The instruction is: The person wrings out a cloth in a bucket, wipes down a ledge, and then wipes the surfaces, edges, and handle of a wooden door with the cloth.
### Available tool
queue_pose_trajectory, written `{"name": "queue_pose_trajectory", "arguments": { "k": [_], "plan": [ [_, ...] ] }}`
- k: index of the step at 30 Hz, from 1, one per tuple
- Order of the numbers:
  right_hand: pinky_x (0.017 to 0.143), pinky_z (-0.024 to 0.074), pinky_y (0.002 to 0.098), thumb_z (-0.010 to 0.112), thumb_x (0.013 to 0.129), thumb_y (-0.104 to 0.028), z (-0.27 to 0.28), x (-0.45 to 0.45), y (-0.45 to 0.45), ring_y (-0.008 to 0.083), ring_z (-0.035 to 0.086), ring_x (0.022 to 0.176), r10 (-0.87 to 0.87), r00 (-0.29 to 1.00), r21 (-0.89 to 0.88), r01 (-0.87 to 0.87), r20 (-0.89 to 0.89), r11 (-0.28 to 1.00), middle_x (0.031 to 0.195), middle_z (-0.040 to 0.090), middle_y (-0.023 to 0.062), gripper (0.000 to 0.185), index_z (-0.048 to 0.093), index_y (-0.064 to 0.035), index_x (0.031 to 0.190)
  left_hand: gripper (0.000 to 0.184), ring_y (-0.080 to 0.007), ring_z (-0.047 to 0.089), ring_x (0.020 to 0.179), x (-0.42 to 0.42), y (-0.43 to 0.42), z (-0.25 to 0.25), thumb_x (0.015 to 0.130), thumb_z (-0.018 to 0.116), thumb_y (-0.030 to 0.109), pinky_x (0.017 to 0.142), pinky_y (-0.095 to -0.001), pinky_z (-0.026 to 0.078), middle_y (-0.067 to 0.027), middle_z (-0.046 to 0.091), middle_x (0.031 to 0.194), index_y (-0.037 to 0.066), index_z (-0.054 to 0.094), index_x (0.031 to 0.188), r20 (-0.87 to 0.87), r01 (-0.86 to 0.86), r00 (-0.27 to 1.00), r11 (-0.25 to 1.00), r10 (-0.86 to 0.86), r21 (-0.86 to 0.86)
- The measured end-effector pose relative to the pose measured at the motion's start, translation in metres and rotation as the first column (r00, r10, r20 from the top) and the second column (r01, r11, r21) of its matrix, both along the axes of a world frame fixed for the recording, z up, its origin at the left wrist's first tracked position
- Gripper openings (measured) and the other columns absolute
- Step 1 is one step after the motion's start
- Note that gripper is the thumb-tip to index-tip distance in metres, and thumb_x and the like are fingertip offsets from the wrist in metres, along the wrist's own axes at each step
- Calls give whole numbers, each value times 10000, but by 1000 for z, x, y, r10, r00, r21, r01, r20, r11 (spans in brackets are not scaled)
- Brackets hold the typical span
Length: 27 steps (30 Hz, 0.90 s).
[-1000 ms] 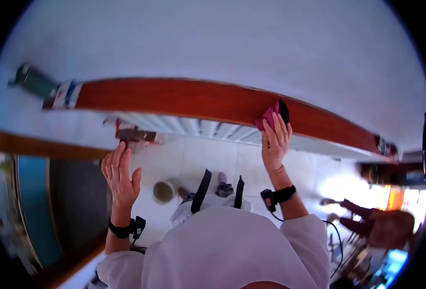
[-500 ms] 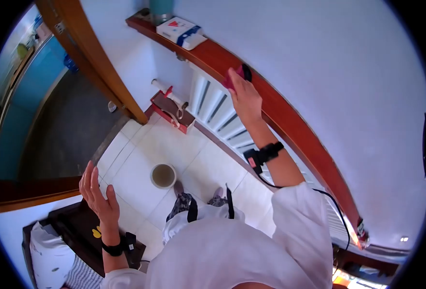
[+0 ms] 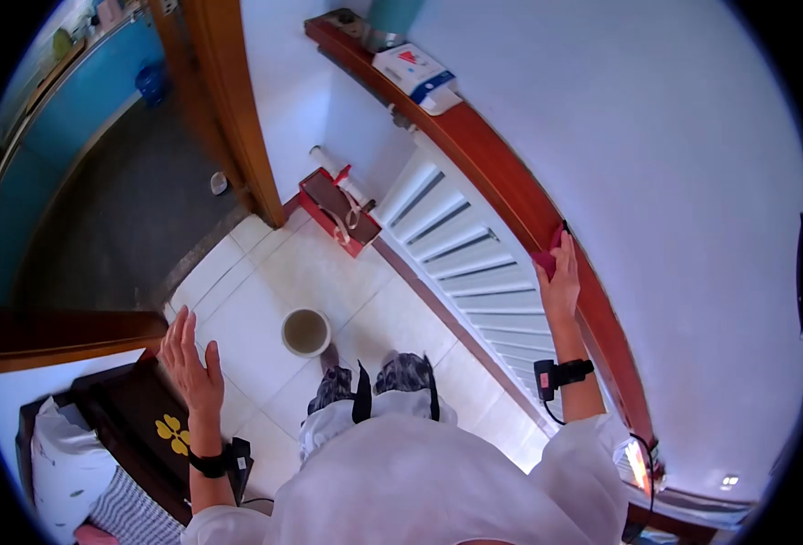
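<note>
My right hand point(image 3: 560, 283) is closed round a dark pink cloth point(image 3: 547, 262), which touches the red-brown wooden ledge point(image 3: 501, 177) above the white radiator point(image 3: 465, 245). Part of the cloth is hidden behind my fingers. My left hand point(image 3: 192, 368) hangs in the air at the lower left, its fingers stretched and nothing in it. Each wrist wears a black strap with a small device.
A white-and-blue packet point(image 3: 417, 77) and a teal container point(image 3: 390, 23) stand at the ledge's far end. On the tiled floor are a round bucket point(image 3: 307, 333) and a red box point(image 3: 339, 211). A wooden door frame point(image 3: 229, 100) rises at the left.
My right hand has slid along the ledge with the cloth, lately to the right and nearer my body. The view has turned left since the first frame. My left hand remains raised.
</note>
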State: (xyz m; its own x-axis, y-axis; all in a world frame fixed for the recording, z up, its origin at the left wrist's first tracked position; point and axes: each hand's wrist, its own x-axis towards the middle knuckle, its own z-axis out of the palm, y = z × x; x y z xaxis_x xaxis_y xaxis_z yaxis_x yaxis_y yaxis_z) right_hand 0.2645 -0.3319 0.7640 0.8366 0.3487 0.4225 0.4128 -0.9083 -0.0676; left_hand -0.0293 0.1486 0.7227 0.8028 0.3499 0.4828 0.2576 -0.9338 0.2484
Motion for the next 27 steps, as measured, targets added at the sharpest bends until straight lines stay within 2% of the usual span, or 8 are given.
{"name": "queue_pose_trajectory", "arguments": {
  "k": [5,9,11,15,17,18,22,27],
  "plan": [
    [956,439,415,683,784,-85,11,36,61,355,433,1236,84,984,115,-66,-160,991,1389,408,158,316,474,-57,1019,375,-289,448,1215,3,-5,-3,950,474,231,1024,-419,321,-122,488,1327,72,462,1290,-4,-64,998,993,64,-96],
    [955,437,404,683,759,-61,-2,88,138,343,469,1197,309,950,-5,-309,42,951,1355,439,155,357,511,-72,1072,380,-316,471,1188,34,-28,13,930,504,235,1002,-417,330,-153,510,1294,32,490,1250,108,28,994,974,-4,-227],
    [972,422,391,627,798,-66,-4,109,181,343,481,1182,226,974,116,-227,25,967,1318,466,166,299,524,-56,1078,377,-318,474,1184,60,-46,28,933,500,243,1003,-419,330,-155,513,1290,31,494,1246,148,94,987,974,-64,-206],
    [935,447,386,690,756,-102,-16,130,206,321,511,1149,216,963,16,-221,164,975,1293,488,175,511,462,-37,1208,379,-307,474,1186,103,-75,38,945,484,263,1010,-410,323,-145,514,1294,47,491,1257,149,185,974,979,-171,-84],
    [934,450,376,672,764,-87,-19,129,184,321,526,1134,291,916,16,-307,277,951,1268,509,184,470,471,-27,1185,384,-285,468,1197,116,-79,32,952,472,268,1016,-406,314,-124,515,1299,69,478,1279,121,178,978,983,-171,-53],
    [1007,396,403,495,855,-50,-4,107,166,313,486,1202,264,959,75,-273,105,959,1280,511,162,155,541,-31,1001,380,-282,467,1198,117,-80,31,954,469,267,1016,-405,315,-119,514,1300,72,477,1280,101,176,980,983,-171,-43],
    [999,424,372,599,819,-59,-6,42,51,275,492,1212,195,979,79,-200,59,977,1328,507,93,150,564,-81,963,374,-279,462,1201,93,-66,20,959,463,265,1015,-404,322,-105,509,1303,81,471,1285,-11,79,997,997,-79,4],
    [943,481,370,710,698,55,12,-35,-53,335,541,1158,27,998,49,-30,60,998,1259,559,152,274,517,-57,858,385,-289,461,1187,55,-57,3,951,477,260,1010,-411,325,-107,508,1296,86,458,1294,-120,-38,992,999,34,-30]
  ]
}}
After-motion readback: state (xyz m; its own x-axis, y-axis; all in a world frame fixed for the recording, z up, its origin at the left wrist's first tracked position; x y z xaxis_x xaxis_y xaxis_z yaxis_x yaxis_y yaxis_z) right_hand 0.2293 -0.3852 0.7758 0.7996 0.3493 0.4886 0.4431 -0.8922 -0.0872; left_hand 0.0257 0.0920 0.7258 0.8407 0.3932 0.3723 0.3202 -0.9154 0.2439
